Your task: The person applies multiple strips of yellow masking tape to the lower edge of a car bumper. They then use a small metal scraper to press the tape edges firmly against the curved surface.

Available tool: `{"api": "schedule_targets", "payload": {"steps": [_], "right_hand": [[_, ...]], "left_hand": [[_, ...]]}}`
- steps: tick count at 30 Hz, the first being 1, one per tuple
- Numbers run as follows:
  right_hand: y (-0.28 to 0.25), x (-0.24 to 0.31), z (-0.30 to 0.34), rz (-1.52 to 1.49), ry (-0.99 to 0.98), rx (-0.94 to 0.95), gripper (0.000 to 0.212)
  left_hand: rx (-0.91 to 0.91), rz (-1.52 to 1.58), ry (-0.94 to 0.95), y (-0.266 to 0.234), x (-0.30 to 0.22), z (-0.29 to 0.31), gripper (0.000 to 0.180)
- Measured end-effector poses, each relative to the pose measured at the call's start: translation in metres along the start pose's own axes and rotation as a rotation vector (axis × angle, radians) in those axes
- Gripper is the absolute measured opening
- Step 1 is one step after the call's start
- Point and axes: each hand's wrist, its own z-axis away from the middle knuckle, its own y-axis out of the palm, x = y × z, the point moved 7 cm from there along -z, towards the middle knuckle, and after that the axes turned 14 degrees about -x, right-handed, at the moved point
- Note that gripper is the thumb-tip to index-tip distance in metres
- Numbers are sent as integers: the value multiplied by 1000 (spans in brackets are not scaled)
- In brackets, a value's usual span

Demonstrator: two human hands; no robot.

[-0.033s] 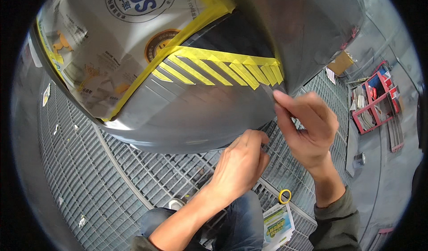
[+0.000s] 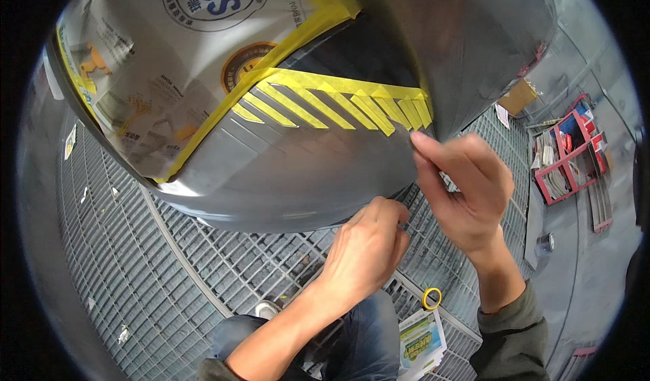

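A large grey curved car body panel fills the upper middle. Slanted yellow masking tape strips lie on it in a row, joined along their top by a longer yellow band. My right hand is closed in a pinch just below the strips' right end. A thin greyish sliver shows at its fingertips, too small to name. My left hand is closed with curled fingers by the panel's lower edge; what it holds, if anything, is hidden. Printed masking paper, edged with yellow tape, covers the panel's upper left.
Metal floor grating lies below. Near my knee are a yellow tape roll and a green-and-white printed packet. On the right stand a red-framed rack with papers, a small can and a cardboard piece.
My right fingertips have shifted very slightly up and left, toward the tape strips. My left hand stays in place.
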Motion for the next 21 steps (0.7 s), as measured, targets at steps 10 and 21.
{"api": "schedule_targets", "payload": {"steps": [10, 21], "right_hand": [[35, 9, -17, 115, -214, 32, 36], [38, 4, -14, 133, -233, 25, 35]], "left_hand": [[27, 32, -10, -2, 3, 0, 18], [44, 11, 4, -4, 1, -3, 19]]}}
